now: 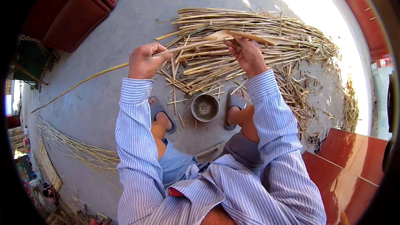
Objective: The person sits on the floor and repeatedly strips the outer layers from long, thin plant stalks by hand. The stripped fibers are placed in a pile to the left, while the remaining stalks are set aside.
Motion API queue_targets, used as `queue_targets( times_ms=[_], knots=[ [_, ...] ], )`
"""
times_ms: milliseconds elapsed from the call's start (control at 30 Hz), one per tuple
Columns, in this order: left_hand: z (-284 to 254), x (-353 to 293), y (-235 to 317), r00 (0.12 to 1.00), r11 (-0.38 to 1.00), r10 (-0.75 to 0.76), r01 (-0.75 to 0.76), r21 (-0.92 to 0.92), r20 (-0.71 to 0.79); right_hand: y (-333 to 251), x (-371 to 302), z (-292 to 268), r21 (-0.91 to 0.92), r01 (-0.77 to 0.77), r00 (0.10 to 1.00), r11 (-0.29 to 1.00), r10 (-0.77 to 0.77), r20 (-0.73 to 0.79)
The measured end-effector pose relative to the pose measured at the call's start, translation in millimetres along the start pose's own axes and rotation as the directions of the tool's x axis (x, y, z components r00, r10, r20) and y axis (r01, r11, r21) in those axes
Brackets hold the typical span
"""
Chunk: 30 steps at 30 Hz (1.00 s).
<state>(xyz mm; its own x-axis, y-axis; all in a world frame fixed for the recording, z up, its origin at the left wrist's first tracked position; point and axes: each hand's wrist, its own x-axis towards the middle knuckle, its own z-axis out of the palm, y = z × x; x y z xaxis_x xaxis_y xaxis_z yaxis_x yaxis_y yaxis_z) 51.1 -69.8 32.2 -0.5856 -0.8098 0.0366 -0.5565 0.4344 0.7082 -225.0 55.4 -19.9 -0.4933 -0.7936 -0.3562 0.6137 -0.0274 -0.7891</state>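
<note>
One cane in hand, a heap behind it

One long cane [104,71] is gripped in the closed left hand [143,61]; the right hand [246,53] pinches a husk [246,36] peeling from it. Beyond the bowl [205,107] lies a big pile [258,37] of canes and husks. Left of the bowl, thinner strips [75,146] lie together. Judging by the pile, much remains.

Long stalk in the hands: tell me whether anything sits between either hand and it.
Nothing visible does. The left hand is closed around the long stalk, and the right hand grips its peeling sheath end directly. The pile of cut stalks lies on the floor beyond, and the small bowl sits lower down, between the feet.
</note>
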Motion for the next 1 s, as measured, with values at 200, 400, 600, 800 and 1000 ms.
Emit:
queue_targets(
  times_ms=[200, 400, 600, 800, 1000],
  knots=[
    [2.0, -2.7, -7.7, 0.994, 0.956, -0.107, 0.113, -0.269, 0.038, -2.6, -1.5, 2.5, -0.026, 0.057, 0.995, 0.998, -0.054, 0.085],
    [2.2, -2.3, -22.7, 0.986, 0.885, -0.139, 0.167, -0.436, 0.096, -3.0, -2.0, 2.7, -0.041, 0.054, 0.99, 0.998, -0.048, 0.131],
    [-38.5, 10.9, -51.5, 0.857, 0.886, -0.319, 0.117, -0.449, -0.405, -0.3, -2.2, 0.9, -0.044, 0.006, 0.994, 0.999, -0.001, 0.105],
    [-40.6, 6.3, -31.6, 0.672, 0.611, 0.499, 0.174, 0.772, -0.547, 1.1, -1.5, 6.0, -0.079, -0.055, 0.998, 0.995, 0.057, 0.026],
    [25.2, 2.0, 16.9, 0.83, 0.668, 0.556, -0.411, 0.621, -0.048, 23.9, -4.0, 37.1, -0.012, -0.137, 0.981, 0.99, 0.138, 0.133]
  ],
)
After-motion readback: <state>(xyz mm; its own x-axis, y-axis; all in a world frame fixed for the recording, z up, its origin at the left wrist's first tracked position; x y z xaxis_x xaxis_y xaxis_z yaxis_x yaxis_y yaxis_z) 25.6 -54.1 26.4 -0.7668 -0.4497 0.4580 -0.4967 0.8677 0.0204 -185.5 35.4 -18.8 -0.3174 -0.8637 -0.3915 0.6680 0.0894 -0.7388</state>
